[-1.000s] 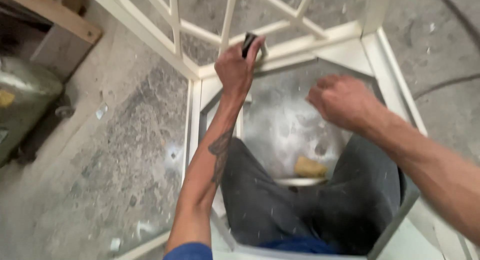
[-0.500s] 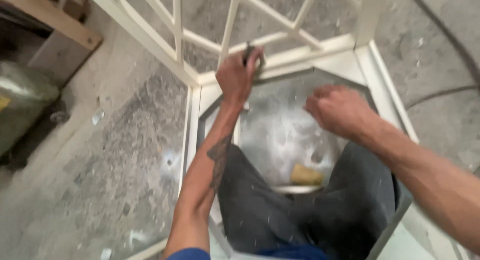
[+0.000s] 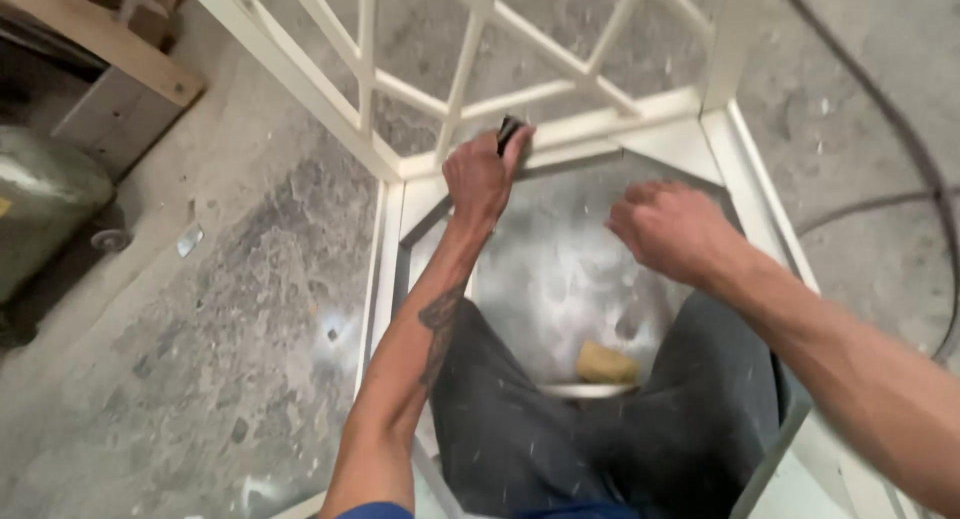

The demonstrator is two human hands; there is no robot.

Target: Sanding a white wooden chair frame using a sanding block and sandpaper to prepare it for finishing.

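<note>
My left hand (image 3: pixel 483 174) grips a small dark block (image 3: pixel 508 132) and presses it against the far inner edge of a white wooden frame (image 3: pixel 640 114) with lattice bars. My right hand (image 3: pixel 668 229) hovers over the dusty floor inside the frame, fingers loosely curled with nothing visible in them. My legs in dark grey trousers (image 3: pixel 560 419) stand inside the frame's octagonal base. A yellow sponge-like block (image 3: pixel 605 363) lies on the floor between my legs.
Dusty concrete floor (image 3: pixel 220 359) spreads to the left. A wooden beam (image 3: pixel 110 49) and a grey-green wheeled object (image 3: pixel 50 219) sit at the upper left. A dark cable (image 3: pixel 900 159) curves across the floor on the right.
My left hand with the dark block has shifted slightly left along the frame's far edge. My right hand has moved a little lower and left. The view has tilted down slightly.
</note>
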